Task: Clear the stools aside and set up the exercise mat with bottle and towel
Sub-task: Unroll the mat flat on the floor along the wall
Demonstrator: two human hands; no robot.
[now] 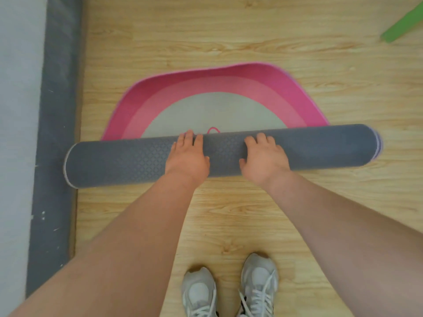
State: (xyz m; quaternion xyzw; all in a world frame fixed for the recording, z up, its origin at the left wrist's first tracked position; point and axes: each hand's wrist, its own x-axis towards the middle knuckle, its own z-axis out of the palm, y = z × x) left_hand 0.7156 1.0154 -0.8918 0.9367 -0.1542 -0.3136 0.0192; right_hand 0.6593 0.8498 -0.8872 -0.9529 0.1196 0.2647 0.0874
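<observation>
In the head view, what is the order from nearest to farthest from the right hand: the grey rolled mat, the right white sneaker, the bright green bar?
1. Grey rolled mat: under the right hand, touching.
2. Right white sneaker: bottom edge, on the floor.
3. Bright green bar: top-right corner.

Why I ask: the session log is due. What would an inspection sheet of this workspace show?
Surface: wood floor.
Job's things: mat partly unrolled, with the grey roll lying across the floor and the pink end flat beyond it. Bottle, towel, stools: nothing seen.
Clutter: green object at the top right edge, cut off; cannot tell what it is.
Grippers: left hand and right hand rest side by side on the roll's middle, fingers over its top.
Cables: nothing seen.
Surroundings: pale wall with grey strip on the left; the person's shoes at the bottom.
</observation>
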